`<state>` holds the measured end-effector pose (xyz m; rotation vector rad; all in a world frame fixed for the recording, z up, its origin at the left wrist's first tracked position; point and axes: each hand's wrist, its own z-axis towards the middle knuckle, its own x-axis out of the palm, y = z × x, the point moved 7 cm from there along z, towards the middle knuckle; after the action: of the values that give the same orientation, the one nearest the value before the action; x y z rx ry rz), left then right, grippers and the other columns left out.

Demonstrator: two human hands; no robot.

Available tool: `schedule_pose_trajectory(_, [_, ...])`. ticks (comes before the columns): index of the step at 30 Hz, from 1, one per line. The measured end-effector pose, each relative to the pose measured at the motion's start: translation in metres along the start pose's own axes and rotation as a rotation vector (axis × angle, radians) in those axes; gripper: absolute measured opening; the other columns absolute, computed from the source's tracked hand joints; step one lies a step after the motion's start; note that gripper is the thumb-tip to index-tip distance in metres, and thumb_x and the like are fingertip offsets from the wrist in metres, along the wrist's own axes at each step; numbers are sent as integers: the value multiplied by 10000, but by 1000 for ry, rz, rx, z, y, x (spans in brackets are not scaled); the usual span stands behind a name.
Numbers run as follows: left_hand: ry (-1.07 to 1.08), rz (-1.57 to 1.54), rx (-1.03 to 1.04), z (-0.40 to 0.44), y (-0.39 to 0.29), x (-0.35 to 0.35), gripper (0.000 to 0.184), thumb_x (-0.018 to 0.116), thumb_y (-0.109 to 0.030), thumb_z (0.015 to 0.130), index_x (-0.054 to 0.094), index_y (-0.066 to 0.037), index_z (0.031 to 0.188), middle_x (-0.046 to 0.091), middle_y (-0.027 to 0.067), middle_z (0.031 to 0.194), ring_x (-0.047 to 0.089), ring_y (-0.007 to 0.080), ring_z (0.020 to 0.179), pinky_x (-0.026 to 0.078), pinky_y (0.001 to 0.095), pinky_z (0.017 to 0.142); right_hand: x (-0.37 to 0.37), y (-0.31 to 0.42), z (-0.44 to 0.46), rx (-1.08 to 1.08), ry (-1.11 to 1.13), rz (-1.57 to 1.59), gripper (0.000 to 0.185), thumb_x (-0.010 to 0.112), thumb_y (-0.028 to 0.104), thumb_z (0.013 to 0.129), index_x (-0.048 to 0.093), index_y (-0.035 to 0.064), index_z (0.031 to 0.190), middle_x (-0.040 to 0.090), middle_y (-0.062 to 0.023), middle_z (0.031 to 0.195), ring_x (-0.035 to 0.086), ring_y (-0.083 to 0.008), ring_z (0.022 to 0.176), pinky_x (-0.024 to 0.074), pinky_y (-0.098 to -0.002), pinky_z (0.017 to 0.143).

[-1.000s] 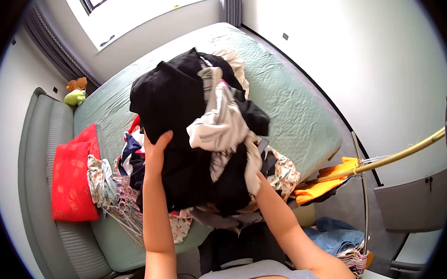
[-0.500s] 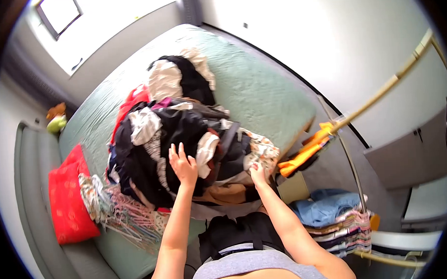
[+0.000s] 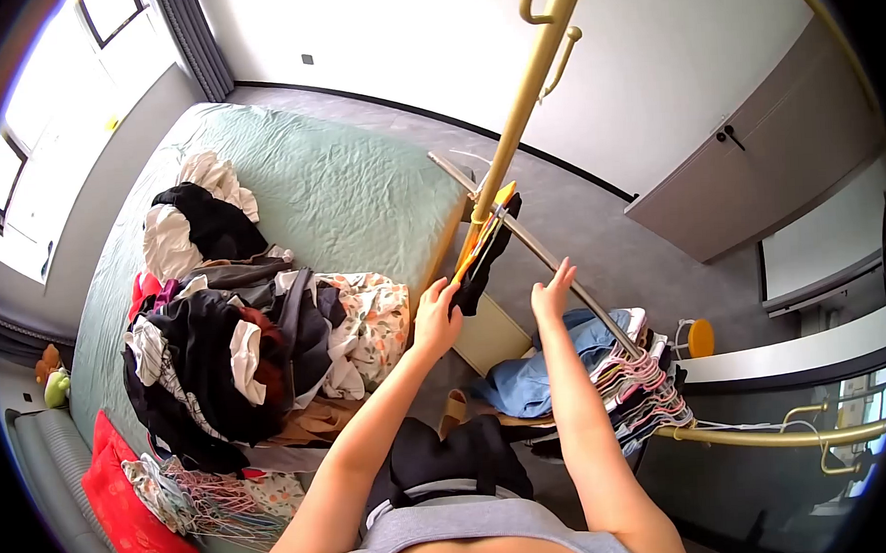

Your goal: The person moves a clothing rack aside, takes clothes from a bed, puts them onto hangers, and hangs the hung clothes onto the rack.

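Observation:
My left hand (image 3: 437,319) is raised beside the black garment (image 3: 480,278) and the yellow-orange garment (image 3: 474,250) on the rack, its fingers stretched out. Whether the fingertips touch the cloth I cannot tell. My right hand (image 3: 554,291) is held up by the metal rail (image 3: 584,295), fingers extended and nothing in them. Below it, blue jeans (image 3: 526,377) lie among garments hanging on pink hangers (image 3: 648,391). To the left, a heap of clothes (image 3: 209,356) covers part of the bed, with a floral cloth (image 3: 371,314) at its right edge.
A golden pole (image 3: 529,95) with hooks rises ahead of me. Loose hangers (image 3: 220,499) and a red cushion (image 3: 127,503) lie at lower left on the green-sheeted bed (image 3: 330,183). An orange round object (image 3: 701,338) is beyond the rail at right.
My view has swung right. Both hands have left the clothes heap, and my right hand has let go of the floral cloth. They are now at the rack.

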<state>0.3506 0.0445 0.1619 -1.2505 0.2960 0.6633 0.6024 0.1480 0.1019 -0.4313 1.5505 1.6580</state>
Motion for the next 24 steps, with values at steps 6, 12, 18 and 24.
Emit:
schedule_pose_trajectory(6, [27,28,-59,-24,17,8,351,551,-62,756,549,-55,1107,493,182,1190,467,364,1099,384,406,937,7,-21,31,-3,200,-79,523,638,241,736,459,104,1208,487,-155,1139,508,-333,1047,442,-418,861])
schedule_pose_trajectory(12, [13,77,-90,-56,26,-24,324,558,-42,732,578,-61,1054,521,175,1141,500,364,1030,415,408,884,4,-15,-3,34,179,3,365,614,368,797,560,131,1069,557,-120,1006,569,-317,924,469,-416,758])
schedule_pose_trajectory(18, [68,53,-92,-114,51,-63,280,549,-59,758,583,-39,1035,534,148,1120,500,348,1027,403,392,887,-6,8,-52,3,81,-32,444,613,493,779,585,117,1015,553,-107,969,579,-304,863,470,-411,714])
schedule_pose_trajectory(24, [99,117,-121,-180,76,-114,265,546,-64,774,579,-43,1036,541,144,1093,498,345,1019,406,397,882,1,-6,-61,44,72,-5,527,591,545,778,587,79,1025,542,-140,968,584,-287,793,480,-383,679])
